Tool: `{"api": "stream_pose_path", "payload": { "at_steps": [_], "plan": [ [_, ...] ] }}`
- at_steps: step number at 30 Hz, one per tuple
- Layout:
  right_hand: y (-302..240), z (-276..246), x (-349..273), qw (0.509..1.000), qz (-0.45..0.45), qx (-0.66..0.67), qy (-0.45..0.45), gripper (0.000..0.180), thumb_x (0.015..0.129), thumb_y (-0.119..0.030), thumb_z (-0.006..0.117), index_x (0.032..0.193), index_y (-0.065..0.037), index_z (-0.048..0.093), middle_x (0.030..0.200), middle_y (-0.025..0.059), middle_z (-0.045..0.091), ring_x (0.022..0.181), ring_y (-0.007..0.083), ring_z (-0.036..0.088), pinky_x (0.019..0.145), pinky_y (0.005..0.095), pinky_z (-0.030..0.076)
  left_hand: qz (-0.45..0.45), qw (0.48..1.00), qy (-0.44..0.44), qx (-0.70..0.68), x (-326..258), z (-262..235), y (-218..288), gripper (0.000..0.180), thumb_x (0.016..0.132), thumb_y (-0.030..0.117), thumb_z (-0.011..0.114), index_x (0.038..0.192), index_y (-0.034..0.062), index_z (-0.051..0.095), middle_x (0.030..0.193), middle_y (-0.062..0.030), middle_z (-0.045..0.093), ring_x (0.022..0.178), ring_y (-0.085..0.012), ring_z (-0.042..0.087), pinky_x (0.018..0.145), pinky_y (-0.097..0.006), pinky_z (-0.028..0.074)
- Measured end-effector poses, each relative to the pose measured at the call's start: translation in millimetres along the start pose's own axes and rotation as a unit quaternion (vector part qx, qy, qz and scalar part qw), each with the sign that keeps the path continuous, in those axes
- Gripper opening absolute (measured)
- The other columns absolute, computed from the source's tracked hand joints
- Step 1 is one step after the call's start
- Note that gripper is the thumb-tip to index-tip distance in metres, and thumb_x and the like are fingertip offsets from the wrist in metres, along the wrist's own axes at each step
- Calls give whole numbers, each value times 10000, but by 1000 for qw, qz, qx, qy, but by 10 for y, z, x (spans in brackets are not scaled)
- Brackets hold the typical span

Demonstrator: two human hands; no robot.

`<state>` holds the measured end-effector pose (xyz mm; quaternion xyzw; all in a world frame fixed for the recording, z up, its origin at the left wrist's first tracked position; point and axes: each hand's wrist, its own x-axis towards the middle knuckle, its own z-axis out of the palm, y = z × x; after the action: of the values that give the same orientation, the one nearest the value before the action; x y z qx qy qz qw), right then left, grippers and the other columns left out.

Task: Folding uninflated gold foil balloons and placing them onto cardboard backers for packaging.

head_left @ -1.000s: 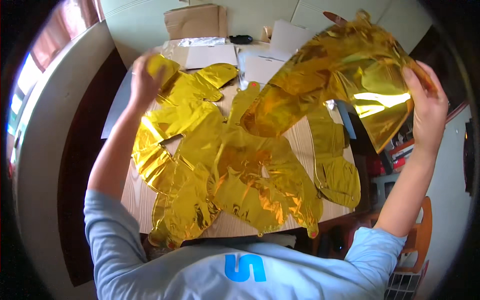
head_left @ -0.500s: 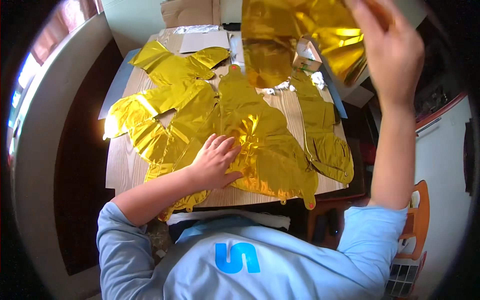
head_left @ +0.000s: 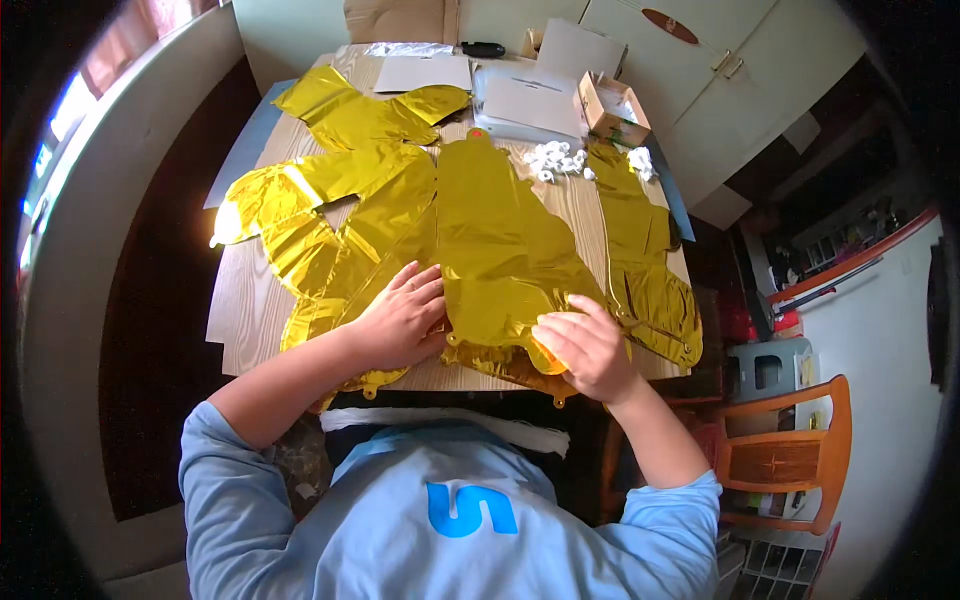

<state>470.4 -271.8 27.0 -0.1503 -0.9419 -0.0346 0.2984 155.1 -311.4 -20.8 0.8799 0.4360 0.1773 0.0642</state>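
Observation:
A flat, uninflated gold foil balloon (head_left: 510, 240) lies in the middle of the table, over more gold foil whose crinkled edge shows below it. My right hand (head_left: 590, 350) has its fingers curled and grips this balloon's near right edge. At its left edge rests my left hand (head_left: 402, 318), palm down with fingers stretched out, touching the foil and holding nothing. To the left spreads another creased gold foil balloon (head_left: 300, 215), with a further gold foil piece (head_left: 365, 115) beyond it. A narrower gold foil balloon (head_left: 645, 250) lies along the right side.
Small white curled pieces (head_left: 553, 160) are scattered beyond the middle balloon. An open cardboard box (head_left: 612, 108), a pale flat packet (head_left: 530, 105) and a white card (head_left: 425, 73) sit at the far side. A wooden chair (head_left: 785, 460) stands to the right of the wooden table (head_left: 250, 345).
My right hand has come down from the upper right, bringing the raised gold foil onto the middle pile. My left hand has shifted slightly left.

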Motion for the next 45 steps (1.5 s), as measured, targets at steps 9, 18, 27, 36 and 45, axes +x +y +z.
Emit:
{"api": "stream_pose_path", "payload": {
  "at_steps": [9,18,27,36,45],
  "plan": [
    [-137,15,-271,999,20,-42,-6,188,887,-92,640,1043,-21,717,1009,118,725,953,247,708,928,454,531,-9,1000,0,-18,47,39,29,579,908,389,672,1306,-20,571,1470,-212,493,1421,-403,399,1187,-560,272],
    [-178,32,-307,998,17,-54,-12,180,895,-111,640,1029,-15,711,992,117,720,930,241,705,919,436,532,-11,999,-27,-34,46,8,32,650,920,383,653,1420,-1,494,1533,-198,439,1460,-408,340,1197,-556,258],
    [-316,55,-339,996,45,-75,-22,209,883,-124,653,1046,-9,713,998,123,718,939,247,698,920,442,529,-18,998,-50,-16,34,26,29,669,940,400,631,1448,-4,467,1563,-198,406,1478,-413,307,1214,-540,232],
    [-438,104,-351,995,58,-81,-16,239,887,-126,644,1083,-5,705,1019,120,711,935,253,682,898,428,530,-50,996,4,-69,11,-63,23,640,909,354,685,1411,6,494,1488,-190,485,1442,-380,384,1203,-536,263],
    [-484,210,-276,995,53,-80,-9,255,862,-107,649,1083,10,699,988,127,700,888,257,668,865,416,538,-43,998,-11,-33,-6,-74,15,646,897,362,705,1413,26,507,1477,-182,495,1432,-388,395,1201,-549,268]
  ]
}}
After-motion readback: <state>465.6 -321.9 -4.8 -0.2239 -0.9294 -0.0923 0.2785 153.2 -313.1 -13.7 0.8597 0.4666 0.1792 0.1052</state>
